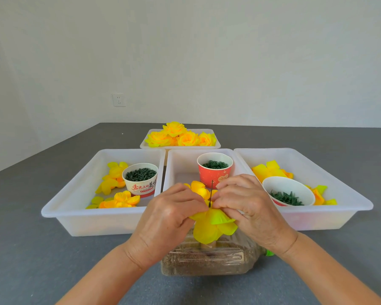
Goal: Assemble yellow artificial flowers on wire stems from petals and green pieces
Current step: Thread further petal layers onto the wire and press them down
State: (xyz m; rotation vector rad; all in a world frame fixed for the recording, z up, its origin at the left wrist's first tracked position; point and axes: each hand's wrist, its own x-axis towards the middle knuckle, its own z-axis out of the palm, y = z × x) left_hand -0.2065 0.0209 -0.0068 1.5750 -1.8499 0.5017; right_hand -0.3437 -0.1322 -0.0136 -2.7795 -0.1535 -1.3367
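Above the bottle [207, 258], I am pinching petals [211, 227] with both hands [169, 214] [246, 203], keeping the wire [211, 192] centred.

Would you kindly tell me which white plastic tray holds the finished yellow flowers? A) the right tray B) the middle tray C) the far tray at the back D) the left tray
C: the far white plastic tray holds only the finished yellow fabric flowers; the nearer trays hold cups and loose petals.
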